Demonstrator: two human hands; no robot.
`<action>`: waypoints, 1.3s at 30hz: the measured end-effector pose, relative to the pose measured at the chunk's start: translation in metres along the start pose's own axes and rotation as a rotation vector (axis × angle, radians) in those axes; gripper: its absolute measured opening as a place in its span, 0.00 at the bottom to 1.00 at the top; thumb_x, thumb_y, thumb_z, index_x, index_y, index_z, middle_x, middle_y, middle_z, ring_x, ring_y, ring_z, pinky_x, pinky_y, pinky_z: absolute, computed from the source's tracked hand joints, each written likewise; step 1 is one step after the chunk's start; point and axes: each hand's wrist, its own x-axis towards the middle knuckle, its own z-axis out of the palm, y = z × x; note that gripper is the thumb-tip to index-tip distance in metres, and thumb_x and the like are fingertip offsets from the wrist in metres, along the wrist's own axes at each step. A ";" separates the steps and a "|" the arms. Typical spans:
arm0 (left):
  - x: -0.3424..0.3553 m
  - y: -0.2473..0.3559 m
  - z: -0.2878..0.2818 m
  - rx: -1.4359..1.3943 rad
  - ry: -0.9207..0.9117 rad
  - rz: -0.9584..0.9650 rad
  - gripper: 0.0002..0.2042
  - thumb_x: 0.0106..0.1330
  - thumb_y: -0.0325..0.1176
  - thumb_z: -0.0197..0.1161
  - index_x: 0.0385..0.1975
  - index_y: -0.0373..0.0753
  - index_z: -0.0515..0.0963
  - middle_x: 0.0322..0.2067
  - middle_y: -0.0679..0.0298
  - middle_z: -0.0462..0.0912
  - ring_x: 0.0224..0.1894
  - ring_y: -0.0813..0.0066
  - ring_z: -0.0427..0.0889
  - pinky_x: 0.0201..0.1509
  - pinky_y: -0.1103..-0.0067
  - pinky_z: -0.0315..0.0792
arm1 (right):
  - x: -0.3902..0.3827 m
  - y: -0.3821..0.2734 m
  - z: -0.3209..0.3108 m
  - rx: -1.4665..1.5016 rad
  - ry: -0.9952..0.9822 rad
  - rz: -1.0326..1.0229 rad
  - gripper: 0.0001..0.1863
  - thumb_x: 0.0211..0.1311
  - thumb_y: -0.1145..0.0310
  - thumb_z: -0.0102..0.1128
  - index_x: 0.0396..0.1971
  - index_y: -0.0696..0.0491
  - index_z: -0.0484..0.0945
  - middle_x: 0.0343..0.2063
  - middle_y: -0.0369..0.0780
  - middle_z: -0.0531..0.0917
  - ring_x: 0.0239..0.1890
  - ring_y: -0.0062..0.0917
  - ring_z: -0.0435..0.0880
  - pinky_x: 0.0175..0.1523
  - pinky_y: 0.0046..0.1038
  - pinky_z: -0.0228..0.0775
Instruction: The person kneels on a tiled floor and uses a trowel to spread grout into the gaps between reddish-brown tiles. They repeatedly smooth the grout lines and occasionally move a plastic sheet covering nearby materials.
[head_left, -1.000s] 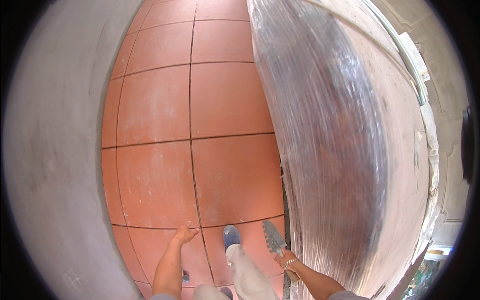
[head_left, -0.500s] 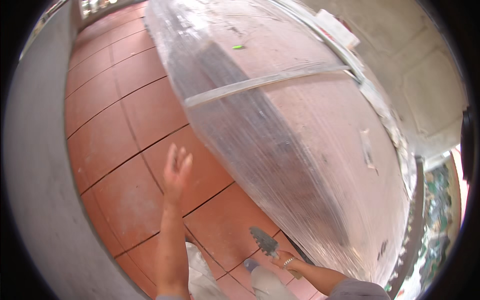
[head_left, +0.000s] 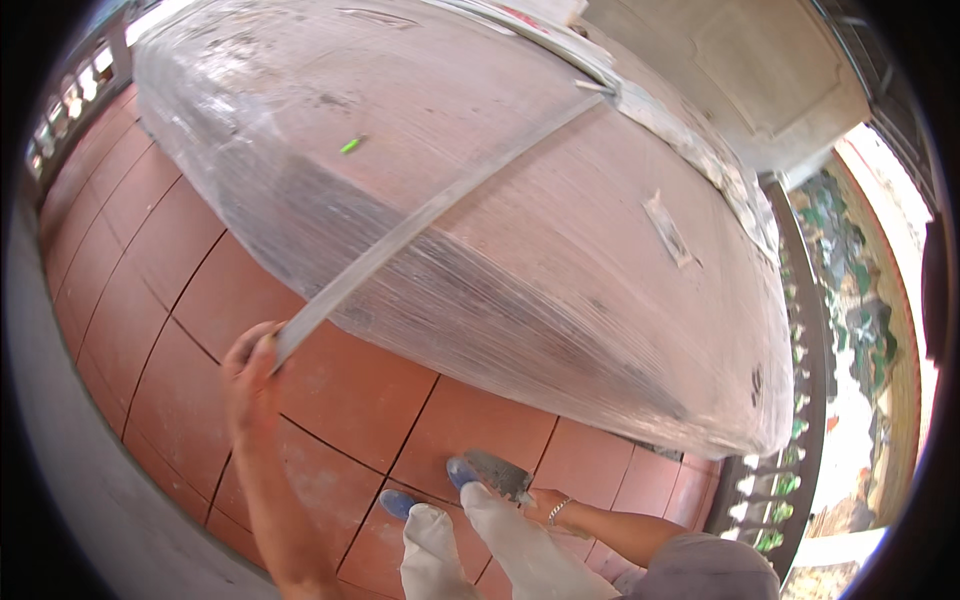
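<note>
My left hand (head_left: 250, 372) is closed around the lower end of a long grey metal straightedge (head_left: 430, 215). The straightedge lies slanted up and to the right across a large plastic-wrapped reddish slab (head_left: 520, 250). My right hand (head_left: 540, 503) hangs low by my legs and grips a grey masonry trowel (head_left: 497, 473), its blade pointing left above my blue shoes (head_left: 460, 470).
Terracotta floor tiles (head_left: 180, 330) with dark joints run under my feet. A grey plastered wall (head_left: 60, 500) curves along the left. A balustrade (head_left: 800, 440) lines the right side, with greenery beyond it. A small green bit (head_left: 349, 145) lies on the wrapped slab.
My left hand rose from near the floor, reached out with fingers apart, and now grips the straightedge's end. The view has tilted up toward the slab. The trowel stays in my right hand.
</note>
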 end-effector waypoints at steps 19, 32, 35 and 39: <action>0.115 -0.152 -0.076 -0.060 0.104 0.151 0.22 0.72 0.39 0.60 0.61 0.35 0.70 0.53 0.59 0.80 0.60 0.63 0.76 0.66 0.66 0.69 | 0.306 -0.080 -0.007 -0.060 0.113 -0.266 0.29 0.60 0.47 0.60 0.49 0.57 0.74 0.41 0.58 0.83 0.46 0.56 0.81 0.50 0.48 0.74; 0.058 -0.531 -0.284 1.191 0.457 -0.907 0.69 0.42 0.58 0.80 0.76 0.55 0.27 0.74 0.44 0.17 0.75 0.39 0.17 0.68 0.34 0.41 | 0.663 -0.216 -0.047 -0.204 0.772 -0.399 0.24 0.61 0.55 0.62 0.48 0.58 0.72 0.40 0.56 0.83 0.44 0.55 0.82 0.47 0.48 0.74; 0.062 -0.526 -0.272 1.186 0.481 -0.935 0.72 0.41 0.57 0.81 0.75 0.56 0.24 0.73 0.42 0.15 0.74 0.38 0.14 0.69 0.36 0.35 | 0.718 -0.231 -0.077 -0.339 0.975 -0.416 0.26 0.61 0.54 0.61 0.49 0.60 0.72 0.43 0.58 0.82 0.46 0.56 0.81 0.50 0.47 0.74; 0.057 -0.518 -0.276 1.173 0.406 -0.945 0.72 0.41 0.55 0.82 0.75 0.56 0.22 0.72 0.41 0.13 0.73 0.36 0.12 0.69 0.36 0.31 | 0.773 -0.253 -0.116 -0.248 1.117 -0.491 0.27 0.60 0.55 0.62 0.50 0.62 0.72 0.46 0.59 0.81 0.50 0.55 0.80 0.54 0.46 0.73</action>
